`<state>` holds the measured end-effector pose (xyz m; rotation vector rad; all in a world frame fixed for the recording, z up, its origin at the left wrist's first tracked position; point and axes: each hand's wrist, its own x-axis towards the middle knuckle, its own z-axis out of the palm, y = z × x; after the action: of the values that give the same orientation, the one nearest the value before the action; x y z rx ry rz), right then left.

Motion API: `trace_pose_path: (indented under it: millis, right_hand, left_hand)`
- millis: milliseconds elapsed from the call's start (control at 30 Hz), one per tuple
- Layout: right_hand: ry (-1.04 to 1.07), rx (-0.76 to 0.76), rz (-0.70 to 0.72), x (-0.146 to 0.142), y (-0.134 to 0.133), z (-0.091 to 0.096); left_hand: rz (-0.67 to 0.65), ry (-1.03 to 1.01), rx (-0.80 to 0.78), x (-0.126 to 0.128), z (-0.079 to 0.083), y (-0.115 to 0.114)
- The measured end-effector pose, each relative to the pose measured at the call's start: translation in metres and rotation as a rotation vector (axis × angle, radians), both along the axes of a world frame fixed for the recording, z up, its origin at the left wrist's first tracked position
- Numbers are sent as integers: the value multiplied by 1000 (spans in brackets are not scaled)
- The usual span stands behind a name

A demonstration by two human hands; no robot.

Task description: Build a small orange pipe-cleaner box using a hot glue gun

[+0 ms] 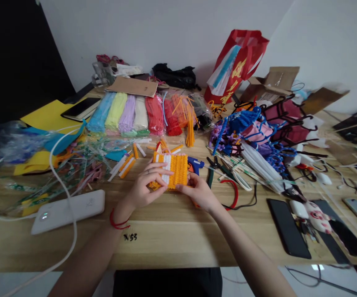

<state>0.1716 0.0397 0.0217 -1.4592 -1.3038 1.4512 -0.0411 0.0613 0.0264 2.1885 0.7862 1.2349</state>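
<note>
Between my two hands is an orange and white square panel [178, 170] made of fuzzy pipe cleaners laid side by side. My left hand [149, 183] grips its left side, fingers lying across the white stripe. At the lower right edge, my right hand [198, 190] pinches the panel with the thumb in front. Just behind the right hand lies a blue hot glue gun [196, 164], partly covered. Short orange and white pipe cleaner pieces [125, 165] rest left of the panel. Pliers with dark green handles [223, 168] lie to the right.
Bundles of coloured pipe cleaners [127, 113] line the back. A white power bank [69, 211] with a cable sits left. On the right are a blue and purple craft pile [252, 132] and a black phone [288, 228]. A red bag [237, 68] stands behind.
</note>
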Motion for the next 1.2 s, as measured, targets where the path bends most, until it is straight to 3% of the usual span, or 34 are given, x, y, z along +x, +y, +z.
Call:
trace_pose_path:
  millis: [433,833,1200]
  right_hand:
    - [51,-24,-43,-1,-3,5]
    - [91,-109,10,3,-2,17]
    - [316,-155,46,19,-6,17]
  left_hand:
    - [-118,-121,-21,-7,-4,6]
    - [-127,-231,-121,-7,-14,9]
    - [-88,-223,-259,-11,-23,5]
